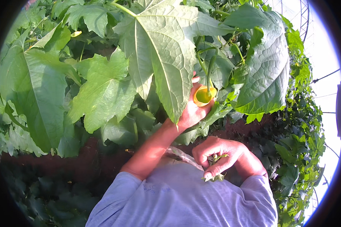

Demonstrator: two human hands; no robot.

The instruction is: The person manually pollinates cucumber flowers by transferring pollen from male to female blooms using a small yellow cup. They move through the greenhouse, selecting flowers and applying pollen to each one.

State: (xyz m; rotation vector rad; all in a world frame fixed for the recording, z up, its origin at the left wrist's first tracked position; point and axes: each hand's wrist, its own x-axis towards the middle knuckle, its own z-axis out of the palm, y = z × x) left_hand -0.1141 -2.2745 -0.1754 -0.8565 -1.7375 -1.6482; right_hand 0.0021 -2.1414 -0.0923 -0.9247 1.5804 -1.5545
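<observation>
My left hand [195, 109] reaches up among the leaves, its fingers around a yellow-orange, cup-shaped object [205, 96]. A green stalk [212, 68] hangs from the vine and its lower end goes into the opening of that object; what is lower inside is hidden. A large lobed leaf [162, 42] hangs in front of my left fingers and wrist. Nearer my body, my right hand [220, 156] is closed on a small bunch of green plant bits [215, 160], some poking out between thumb and fingers. Behind the right hand lies crumpled clear plastic [183, 156].
Broad vine leaves [102, 90] hang to the left, and another big leaf [262, 65] to the right. Reddish-brown soil [82, 159] shows below. A leafy row [298, 147] runs down the right side, beside thin wires and a metal frame [304, 17].
</observation>
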